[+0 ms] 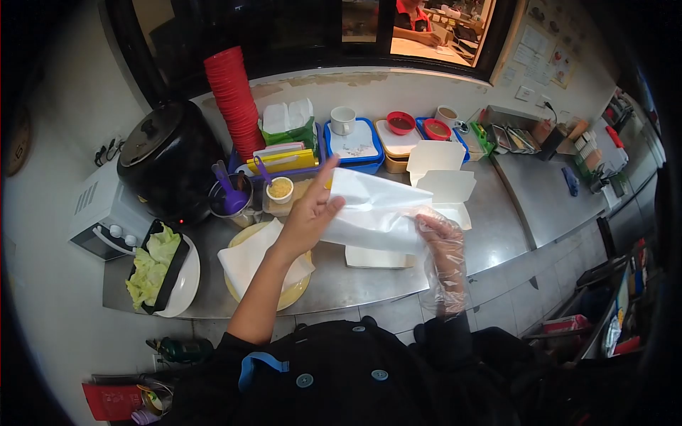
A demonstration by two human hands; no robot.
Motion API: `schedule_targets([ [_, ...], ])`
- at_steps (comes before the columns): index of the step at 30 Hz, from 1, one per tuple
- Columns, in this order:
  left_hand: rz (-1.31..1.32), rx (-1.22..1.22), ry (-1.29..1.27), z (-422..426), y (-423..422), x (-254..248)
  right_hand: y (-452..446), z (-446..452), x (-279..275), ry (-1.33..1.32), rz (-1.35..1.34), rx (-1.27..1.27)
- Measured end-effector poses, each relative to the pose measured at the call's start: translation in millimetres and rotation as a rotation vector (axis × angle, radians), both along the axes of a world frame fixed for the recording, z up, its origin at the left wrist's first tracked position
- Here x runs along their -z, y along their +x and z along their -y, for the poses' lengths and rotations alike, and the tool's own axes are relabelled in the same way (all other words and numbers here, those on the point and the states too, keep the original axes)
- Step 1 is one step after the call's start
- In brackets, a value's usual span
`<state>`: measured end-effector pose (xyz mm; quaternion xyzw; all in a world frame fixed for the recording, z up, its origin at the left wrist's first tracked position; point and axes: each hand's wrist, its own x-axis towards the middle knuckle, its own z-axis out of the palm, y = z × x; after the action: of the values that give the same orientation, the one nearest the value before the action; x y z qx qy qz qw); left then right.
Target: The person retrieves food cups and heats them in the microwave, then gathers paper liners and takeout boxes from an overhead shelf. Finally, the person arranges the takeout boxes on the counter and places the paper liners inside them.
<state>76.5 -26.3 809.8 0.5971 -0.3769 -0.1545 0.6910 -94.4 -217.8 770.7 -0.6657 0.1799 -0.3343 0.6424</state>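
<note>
A white sheet of paper (376, 220) is stretched between my two hands above the steel counter. My bare left hand (307, 221) grips its left end, with the index finger pointing up along the edge. At the other end, my right hand (444, 245), in a clear plastic glove, has its fingers closed on the paper. Behind the sheet stands an open white takeaway box (444, 181), lid raised, and part of a second white box (380, 258) shows below it. Left of these, a pale yellow plate (302, 290) carries folded white paper (245, 257), partly covered by my left forearm.
Lettuce (156, 266) fills a black tray on a white plate (186, 287). Behind are a black cooker (167, 160), stacked red cups (231, 99), a cup of yellow crumbs (280, 189) and red sauce bowls (401, 123). A person (413, 25) is beyond the window.
</note>
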Motion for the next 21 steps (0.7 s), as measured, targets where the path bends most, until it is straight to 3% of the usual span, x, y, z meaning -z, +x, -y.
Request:
schedule_targets([
  [1,0.023,0.141,-0.055,0,-2,-1,-4,-2,-8,0.001,-0.002,0.000],
  [2,0.257,0.139,0.090,-5,1,-2,-9,-3,-18,-0.039,-0.008,-0.011],
  [6,0.232,0.193,0.083,-10,-10,-11,-36,-1,-46,-0.125,-0.121,-0.165],
  [8,0.020,0.262,-0.092,-6,-16,-17,-36,-5,-60,-0.173,-0.121,-0.125],
  [10,0.035,0.277,-0.046,-10,-24,-23,-35,-3,-64,-0.227,-0.111,-0.085],
  [12,0.139,0.272,0.070,-12,-22,-21,-38,1,-62,-0.342,-0.005,-0.148],
  [15,0.088,0.217,0.243,-1,-13,0,-33,7,-46,-0.221,-0.116,-0.120],
  [18,0.132,0.224,0.024,7,-20,8,-31,17,-37,-0.322,-0.122,-0.174],
  [21,0.112,0.212,0.136,16,-11,32,-17,25,-8,-0.163,-0.090,-0.132],
])
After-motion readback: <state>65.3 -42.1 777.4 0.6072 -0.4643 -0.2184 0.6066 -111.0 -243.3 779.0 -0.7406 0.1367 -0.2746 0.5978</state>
